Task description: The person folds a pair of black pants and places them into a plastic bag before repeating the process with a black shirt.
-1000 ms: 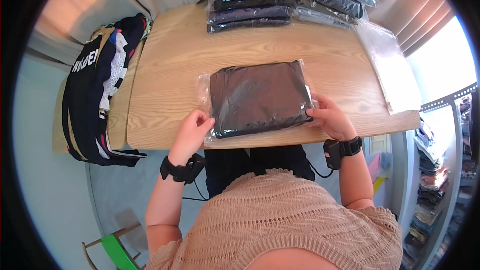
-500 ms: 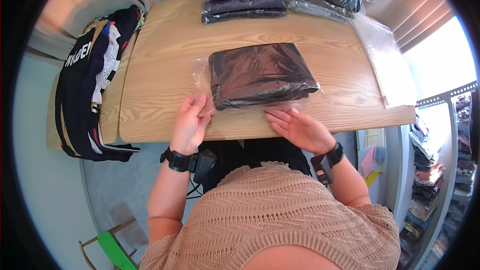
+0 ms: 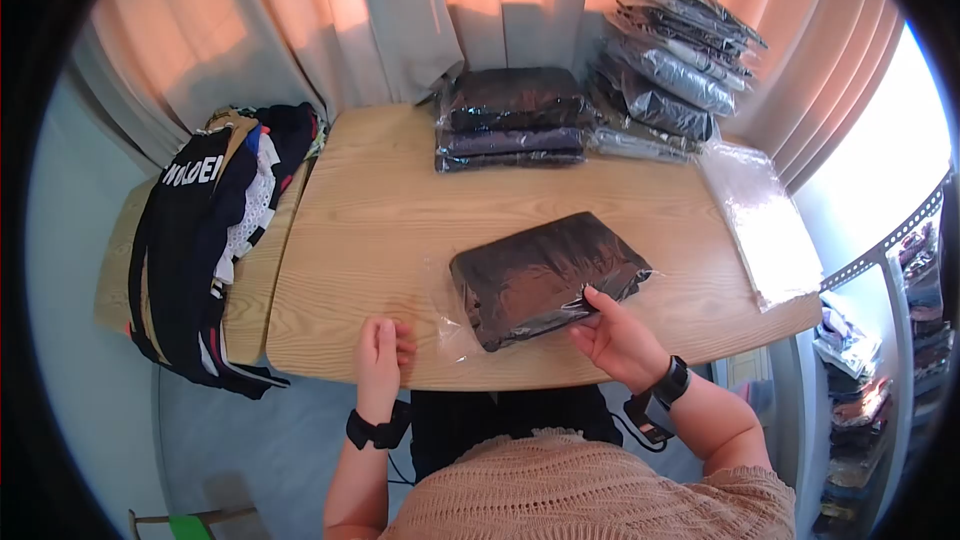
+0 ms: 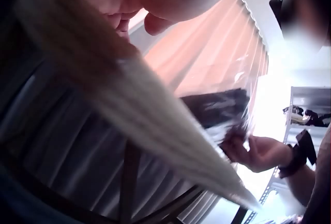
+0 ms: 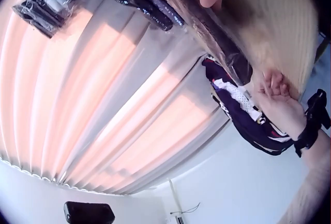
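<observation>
Bagged garment [image 3: 545, 278]: packet stacks [image 3: 515, 120] behind, clothes pile [image 3: 205, 230] left.

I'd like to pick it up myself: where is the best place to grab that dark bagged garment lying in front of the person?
Probably the near long edge of the bagged garment, coming from the person's side, where the right hand already grips it. The packet lies flat and slightly turned, and that edge is nearest the table front. The loose plastic at its left end looks floppy.

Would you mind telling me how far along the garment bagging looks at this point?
Done: two stacks of bagged garments sit at the table's far edge. In hand: the right hand grips a bagged dark garment; the left hand rests on the table. Left: a pile of loose clothes and empty bags.
</observation>
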The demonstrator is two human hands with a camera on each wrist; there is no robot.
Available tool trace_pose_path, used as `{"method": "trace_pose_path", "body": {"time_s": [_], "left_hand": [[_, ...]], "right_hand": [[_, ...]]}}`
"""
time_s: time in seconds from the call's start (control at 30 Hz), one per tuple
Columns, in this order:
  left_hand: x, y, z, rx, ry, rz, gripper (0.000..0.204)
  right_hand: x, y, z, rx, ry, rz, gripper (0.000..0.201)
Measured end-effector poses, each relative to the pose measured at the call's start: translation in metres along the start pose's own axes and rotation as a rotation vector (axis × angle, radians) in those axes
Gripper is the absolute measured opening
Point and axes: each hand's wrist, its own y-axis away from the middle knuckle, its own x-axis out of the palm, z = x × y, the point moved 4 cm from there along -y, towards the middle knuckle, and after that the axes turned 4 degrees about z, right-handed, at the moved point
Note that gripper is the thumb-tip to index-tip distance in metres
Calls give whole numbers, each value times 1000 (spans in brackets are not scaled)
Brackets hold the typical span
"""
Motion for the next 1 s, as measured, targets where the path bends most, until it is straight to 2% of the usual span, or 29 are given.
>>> {"method": "trace_pose_path", "body": {"time_s": [0.17, 0.23, 0.3, 0.37, 0.43, 0.53, 0.63, 0.7, 0.73, 0.8, 0.83, 0.9, 0.93, 1.0], "left_hand": [[4, 11, -3, 118, -58, -41, 19], [4, 12, -1, 218, -241, -52, 20], [4, 13, 2, 230, -310, -77, 20], [4, 15, 5, 352, -335, -93, 20], [5, 16, -1, 412, -354, -93, 19], [6, 18, -8, 496, -387, -73, 19], [6, 18, -7, 494, -423, -70, 20], [5, 17, -2, 494, -441, -69, 20], [5, 17, -3, 498, -441, -79, 20], [5, 18, -5, 499, -471, -57, 20], [4, 16, -3, 503, -470, -66, 20], [6, 16, -1, 557, -530, -76, 20], [6, 17, -1, 561, -527, -75, 20], [7, 17, -5, 540, -524, -72, 20]], "right_hand": [[49, 2, 44, -28, 94, 20, 19], [72, -4, 62, -64, 152, 120, 18], [93, -16, 85, -104, 175, 155, 17], [119, -31, 114, -301, 235, 340, 15], [130, -60, 142, -459, 215, 337, 14], [135, -123, 178, -565, 190, 323, 15], [102, -201, 196, -589, 176, 293, 18], [63, -250, 198, -386, 140, 69, 22], [66, -248, 202, -386, 144, 78, 22], [65, -245, 202, -293, 326, -56, 25], [67, -247, 203, -294, 332, -48, 25], [61, -255, 203, -254, 276, -85, 25], [60, -262, 203, -303, 126, -84, 23], [68, -262, 200, -339, 38, -62, 24]]}}
